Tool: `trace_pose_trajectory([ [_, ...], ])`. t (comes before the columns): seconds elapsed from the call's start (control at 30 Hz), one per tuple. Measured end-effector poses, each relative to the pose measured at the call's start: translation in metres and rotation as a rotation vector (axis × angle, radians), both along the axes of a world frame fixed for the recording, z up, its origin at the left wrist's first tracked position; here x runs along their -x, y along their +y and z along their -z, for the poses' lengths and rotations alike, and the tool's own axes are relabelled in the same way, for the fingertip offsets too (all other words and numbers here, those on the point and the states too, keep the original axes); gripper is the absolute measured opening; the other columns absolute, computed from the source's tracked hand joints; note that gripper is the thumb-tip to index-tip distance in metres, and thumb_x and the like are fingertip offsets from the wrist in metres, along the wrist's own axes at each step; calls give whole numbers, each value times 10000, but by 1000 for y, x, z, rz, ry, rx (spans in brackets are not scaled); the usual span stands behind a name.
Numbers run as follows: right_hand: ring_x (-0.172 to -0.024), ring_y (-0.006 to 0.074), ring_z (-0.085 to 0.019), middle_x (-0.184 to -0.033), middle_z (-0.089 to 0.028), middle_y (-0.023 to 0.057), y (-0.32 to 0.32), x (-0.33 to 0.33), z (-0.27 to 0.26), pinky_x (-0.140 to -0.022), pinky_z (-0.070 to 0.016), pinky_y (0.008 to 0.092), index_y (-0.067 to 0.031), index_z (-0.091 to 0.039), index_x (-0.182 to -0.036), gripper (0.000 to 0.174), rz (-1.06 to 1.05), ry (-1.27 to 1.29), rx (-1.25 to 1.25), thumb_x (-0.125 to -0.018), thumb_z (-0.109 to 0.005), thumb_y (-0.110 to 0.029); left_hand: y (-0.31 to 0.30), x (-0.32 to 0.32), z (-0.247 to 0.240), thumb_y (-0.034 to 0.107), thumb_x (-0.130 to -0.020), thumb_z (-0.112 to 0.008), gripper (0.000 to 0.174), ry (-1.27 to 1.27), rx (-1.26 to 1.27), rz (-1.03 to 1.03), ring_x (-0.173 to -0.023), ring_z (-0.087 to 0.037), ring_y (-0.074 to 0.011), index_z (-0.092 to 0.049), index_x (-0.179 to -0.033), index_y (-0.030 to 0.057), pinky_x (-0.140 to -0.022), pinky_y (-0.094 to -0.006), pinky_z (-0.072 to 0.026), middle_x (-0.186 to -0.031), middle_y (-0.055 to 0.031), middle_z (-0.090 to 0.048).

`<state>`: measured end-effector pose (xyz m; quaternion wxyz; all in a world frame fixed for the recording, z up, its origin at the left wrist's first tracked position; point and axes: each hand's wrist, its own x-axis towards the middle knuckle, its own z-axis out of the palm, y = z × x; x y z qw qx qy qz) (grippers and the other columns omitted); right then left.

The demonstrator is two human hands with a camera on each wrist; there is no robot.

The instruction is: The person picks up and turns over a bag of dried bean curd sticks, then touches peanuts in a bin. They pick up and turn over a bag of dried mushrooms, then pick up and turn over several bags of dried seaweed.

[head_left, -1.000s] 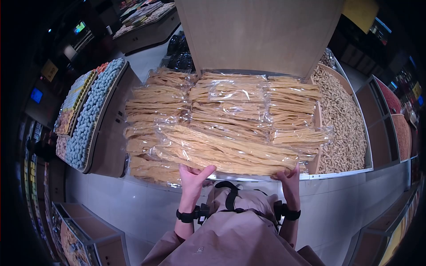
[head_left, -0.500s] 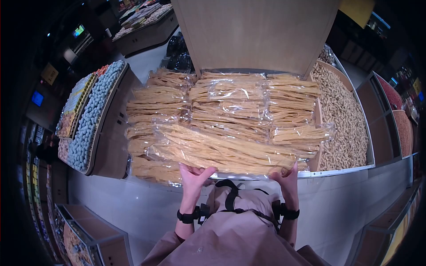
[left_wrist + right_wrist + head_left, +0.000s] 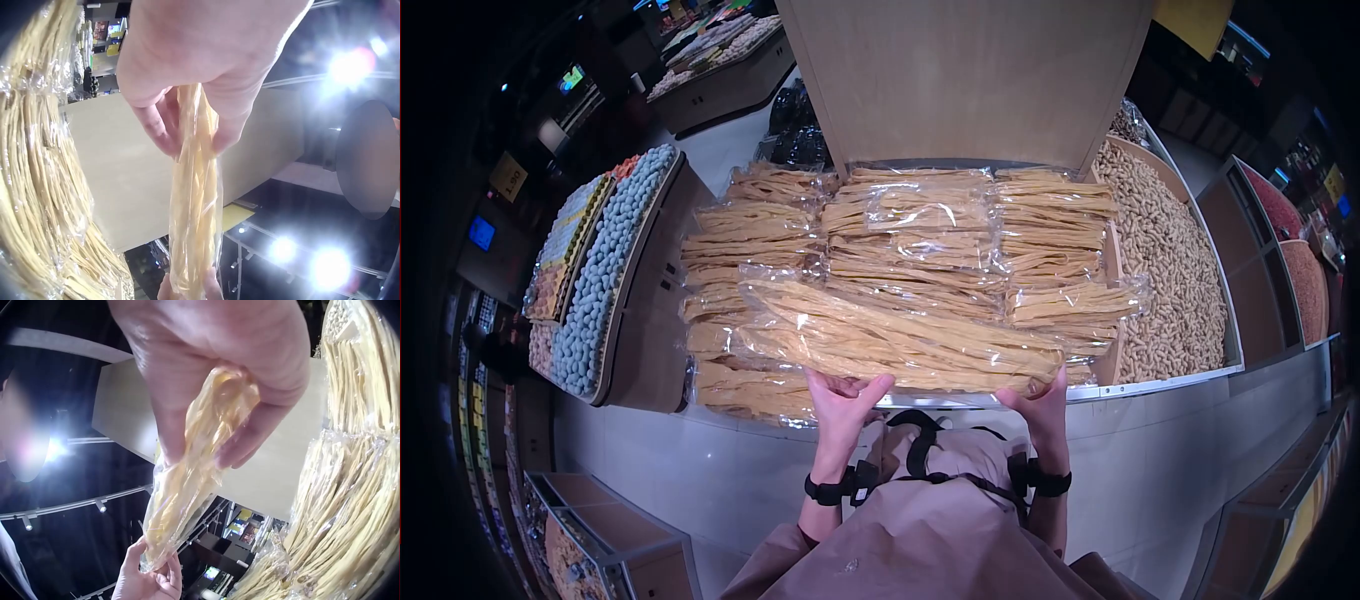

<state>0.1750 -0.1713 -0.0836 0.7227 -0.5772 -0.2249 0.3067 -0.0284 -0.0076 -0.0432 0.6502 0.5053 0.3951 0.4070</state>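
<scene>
A long clear plastic bag of dried tofu sticks [image 3: 900,335] is held up at the near side of the display, overlapping the packs behind it. My left hand [image 3: 840,408] grips its near edge left of the middle, thumb on the near side. At the right end, my right hand [image 3: 1042,408] pinches the bag between thumb and fingers. In the left wrist view, thumb and fingers straddle the narrow edge of the bag [image 3: 197,194]. The right wrist view has the crinkled plastic end [image 3: 203,431] between the right thumb and fingers.
Similar bagged tofu sticks [image 3: 910,270] lie in rows across the stand, before a tall wooden panel [image 3: 970,80]. Unshelled peanuts [image 3: 1165,270] fill a bin on the right. A stand of blue-wrapped sweets [image 3: 605,290] is on the left. A metal edge [image 3: 1110,390] borders the display's front.
My right hand and the bag's right end have shifted slightly left. Both hands keep their hold, and the head view has turned a little.
</scene>
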Motion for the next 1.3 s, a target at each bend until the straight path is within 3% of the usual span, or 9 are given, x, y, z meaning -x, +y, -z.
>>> trace_pose_trajectory([
  [0.13,-1071,208,-578,-1179,-547,128,1,-1,-1,-926,-496,331,3,-345,-1278,902,-10,-10,27,-593,-908,-161,3,3,7,-22,-692,-802,767,21,-46,-4,-1015,-582,-194,-303,-1274,-2,-882,-316,-511,-1186,-147,-509],
  [0.2,-1071,209,-578,-1181,-546,128,1,-2,0,-927,-496,332,5,-346,-1278,904,-13,-21,50,-594,-910,-170,4,1,2,125,-667,-862,788,-15,-156,20,-803,-605,-138,-316,-1210,-40,-695,-244,-527,-928,-108,-563],
  [0.33,-1071,208,-580,-1180,-547,129,5,-2,-4,-923,-505,328,13,-346,-1275,897,-24,-50,50,-599,-908,-163,8,5,7,91,-667,-855,807,125,-152,34,-877,-620,-151,-304,-1244,-35,-708,-236,-520,-1040,-134,-583],
  [0.5,-1071,207,-583,-1180,-546,134,9,-1,-10,-911,-519,324,21,-338,-1278,894,-32,-45,8,-602,-903,-135,5,-3,-2,16,-669,-835,813,-54,-98,9,-924,-612,-159,-295,-1276,-15,-723,-231,-511,-1119,-141,-565],
  [0.7,-1060,211,-591,-1176,-550,134,9,-2,-4,-910,-522,326,24,-321,-1287,903,-24,-65,38,-605,-897,-112,9,3,4,51,-683,-835,813,119,-137,26,-903,-601,-140,-290,-1282,-8,-709,-225,-495,-1107,-130,-570],
  [1.0,-1061,213,-591,-1179,-548,126,10,0,-12,-902,-529,329,8,-321,-1296,919,-16,-31,4,-596,-902,-117,5,-7,-7,79,-689,-839,790,-55,-131,4,-838,-588,-122,-305,-1265,-7,-672,-203,-467,-1073,-117,-576],
  [1.13,-1069,208,-587,-1197,-542,119,4,-9,7,-914,-517,321,-11,-291,-1346,915,-40,-40,-4,-647,-872,-120,12,0,11,95,-697,-839,776,64,-220,3,-743,-527,-81,-320,-1265,-3,-626,-191,-425,-1022,-82,-575],
  [1.23,-1068,200,-582,-1220,-537,105,0,-8,22,-927,-498,310,-37,-273,-1385,862,30,57,-10,-725,-819,-139,11,-3,11,141,-720,-832,733,5,-233,-5,-676,-435,-44,-348,-1252,1,-595,-175,-366,-952,-40,-564],
  [1.3,-1062,193,-581,-1232,-535,97,-5,-9,31,-933,-488,304,-54,-270,-1399,814,96,74,3,-772,-781,-143,8,-11,10,160,-788,-780,628,-317,-43,-155,-678,-411,-28,-375,-1240,-3,-608,-178,-362,-888,-4,-543],
])
